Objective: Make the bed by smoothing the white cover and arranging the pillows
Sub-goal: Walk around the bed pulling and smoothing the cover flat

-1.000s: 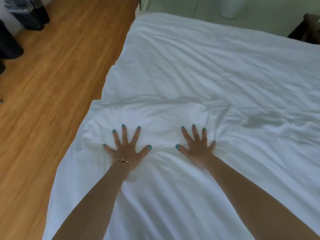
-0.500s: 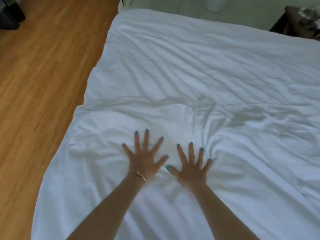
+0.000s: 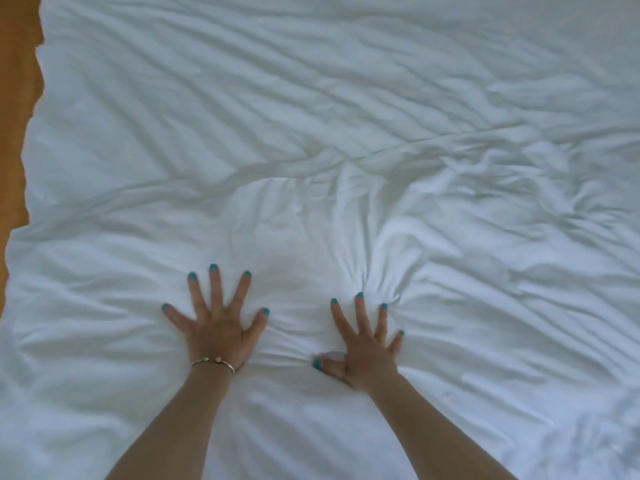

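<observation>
**While both palms press flat, the white cover is only half smoothed**

As I lean over the bed, my left hand (image 3: 218,329) and my right hand (image 3: 367,351) lie side by side on the white cover (image 3: 346,98), fingers straight and spread, gripping nothing. My left wrist carries a thin bracelet (image 3: 213,362). Taking the long ridge (image 3: 346,161) of bunched cloth as the landmark, both hands sit on the near side of it, with a fairly flat patch between them and the ridge. Beyond the ridge, diagonal creases run across the cover; to its right, the cloth is crumpled more heavily.

My judgement is that pushing straight ahead could simply drive loose cloth into the ridge and deepen it, since nothing holds the far edge taut. Small folds already gather at my right fingertips (image 3: 360,296), which suggests this may be starting. Pressing unevenly could also skew the cover toward the wooden floor (image 3: 17,133), which shows as a strip left of the ridge.

No pillows are in view, and the head and foot of the bed are cut off. Whether a mattress edge lies under the cover's left border I cannot tell.
</observation>
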{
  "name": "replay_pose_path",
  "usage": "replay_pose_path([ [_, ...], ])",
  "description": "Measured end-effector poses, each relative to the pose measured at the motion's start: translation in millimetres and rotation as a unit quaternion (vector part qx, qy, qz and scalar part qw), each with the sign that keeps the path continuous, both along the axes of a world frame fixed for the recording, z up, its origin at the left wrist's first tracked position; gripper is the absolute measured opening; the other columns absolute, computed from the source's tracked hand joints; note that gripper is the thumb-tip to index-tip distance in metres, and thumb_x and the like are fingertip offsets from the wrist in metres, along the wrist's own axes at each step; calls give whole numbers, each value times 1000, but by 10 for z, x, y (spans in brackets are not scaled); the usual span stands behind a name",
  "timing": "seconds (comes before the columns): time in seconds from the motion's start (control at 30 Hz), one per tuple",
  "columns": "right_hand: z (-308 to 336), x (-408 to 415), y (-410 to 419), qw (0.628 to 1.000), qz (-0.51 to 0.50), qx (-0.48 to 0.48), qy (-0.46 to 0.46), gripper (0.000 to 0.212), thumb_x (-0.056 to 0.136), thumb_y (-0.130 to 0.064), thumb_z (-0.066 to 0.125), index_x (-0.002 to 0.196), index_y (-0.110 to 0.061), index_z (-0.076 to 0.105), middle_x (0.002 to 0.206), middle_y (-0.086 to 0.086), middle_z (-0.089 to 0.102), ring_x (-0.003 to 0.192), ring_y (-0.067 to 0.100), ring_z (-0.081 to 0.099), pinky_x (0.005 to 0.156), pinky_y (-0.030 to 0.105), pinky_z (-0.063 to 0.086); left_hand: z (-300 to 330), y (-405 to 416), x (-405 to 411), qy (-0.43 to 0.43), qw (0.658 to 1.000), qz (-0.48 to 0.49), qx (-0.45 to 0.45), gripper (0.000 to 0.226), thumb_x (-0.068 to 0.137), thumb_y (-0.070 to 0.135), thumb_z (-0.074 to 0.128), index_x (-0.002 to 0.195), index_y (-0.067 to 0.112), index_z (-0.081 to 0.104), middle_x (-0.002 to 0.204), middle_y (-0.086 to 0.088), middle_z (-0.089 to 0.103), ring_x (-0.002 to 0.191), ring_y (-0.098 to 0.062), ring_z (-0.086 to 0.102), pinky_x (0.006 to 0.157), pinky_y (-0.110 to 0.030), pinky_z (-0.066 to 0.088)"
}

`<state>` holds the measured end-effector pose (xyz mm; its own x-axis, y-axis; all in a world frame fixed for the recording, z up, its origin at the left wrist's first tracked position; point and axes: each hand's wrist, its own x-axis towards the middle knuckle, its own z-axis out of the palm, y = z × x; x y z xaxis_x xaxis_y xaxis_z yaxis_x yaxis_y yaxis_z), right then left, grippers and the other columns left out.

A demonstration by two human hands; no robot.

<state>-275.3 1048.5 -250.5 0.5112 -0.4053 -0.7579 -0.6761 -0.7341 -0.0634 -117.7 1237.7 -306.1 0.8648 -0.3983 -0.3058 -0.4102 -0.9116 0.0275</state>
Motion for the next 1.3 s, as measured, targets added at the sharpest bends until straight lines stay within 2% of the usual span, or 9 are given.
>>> replay_pose_path([
  [0.2, -37, 80, -150, 999, -2, 37, 31, 107, 68, -82, 54, 127, -66, -34, 145, -19, -47, 136, 33, -41, 108, 68, -11, 14, -31, -8, -9, 1000, -4, 19, 73, 82, 78, 14, 147, 49, -2, 162, -2, -9, 145, -34, -20, 96, -69, -25],
  [0.33, -29, -2, -220, 998, 4, 57, 2, 98, 73, -83, 48, 132, -66, -28, 147, -21, -44, 137, 27, -40, 109, 66, -10, 99, -71, -112, 3, 999, 33, 33, 66, 86, 74, 4, 142, 50, -22, 159, 2, -21, 144, -28, -26, 101, -67, -20],
  [0.47, 38, -493, -96, 994, 66, -11, -88, 68, 86, -72, 8, 144, -52, -21, 150, -20, -35, 146, 20, -25, 117, 55, -7, 318, -66, -666, 58, 993, 100, 4, 63, 96, 55, 11, 145, 38, -24, 159, 1, -21, 147, -21, -15, 116, -54, -3],
  [0.57, 185, -1277, 137, 993, 73, -6, -88, 74, 75, -60, -18, 147, -46, -21, 153, -18, -30, 147, 15, -21, 119, 49, -7, 467, 12, -1491, 79, 994, 77, -1, 62, 96, 53, 8, 141, 32, -28, 160, -1, -17, 148, -21, -12, 118, -48, -4],
  [0.7, 432, -2445, 376, 996, 68, 32, -54, 62, 100, -50, 21, 150, -44, -15, 157, -17, -25, 148, 13, -18, 120, 45, 3, 647, 120, -2723, 141, 990, 20, 18, 74, 77, 62, -14, 142, 29, -30, 159, 1, -21, 147, -20, -17, 117, -46, -9],
  [0.9, 859, -4066, 862, 991, -43, 109, -56, 62, 102, -49, 29, 156, -27, 7, 164, -6, 5, 150, 15, 2, 119, 42, 17, 1189, 430, -4377, 281, 958, -45, -20, 71, 97, 48, 37, 154, 31, -1, 161, 1, -14, 148, -20, -9, 120, -41, 6],
  [1.1, 1246, -5083, 1600, 954, -99, 227, -168, 65, 98, -59, 25, 154, -27, 20, 156, -5, 31, 141, 16, 33, 113, 34, 29, 1742, 914, -5693, 191, 976, -16, -104, 57, 97, 47, 33, 151, 31, 25, 162, 5, 7, 148, -17, 0, 120, -37, 4],
  [1.2, 1427, -5343, 1932, 892, -206, 311, -256, 65, 98, -61, 25, 155, -31, 17, 156, -9, 31, 139, 10, 34, 109, 25, 28, 2156, 1168, -6097, 149, 975, 26, -164, 56, 94, 52, 38, 148, 40, 27, 161, 10, 4, 148, -13, -1, 120, -39, 7],
  [1.3, 1577, -5547, 2227, 873, -183, 327, -312, 86, 79, -86, 22, 153, -41, 18, 154, -24, 26, 138, -3, 30, 114, 27, 26, 2546, 1536, -6396, 111, 975, 84, -175, 62, 93, 54, 40, 149, 41, 19, 161, 10, -2, 148, -13, -3, 120, -39, 10],
])
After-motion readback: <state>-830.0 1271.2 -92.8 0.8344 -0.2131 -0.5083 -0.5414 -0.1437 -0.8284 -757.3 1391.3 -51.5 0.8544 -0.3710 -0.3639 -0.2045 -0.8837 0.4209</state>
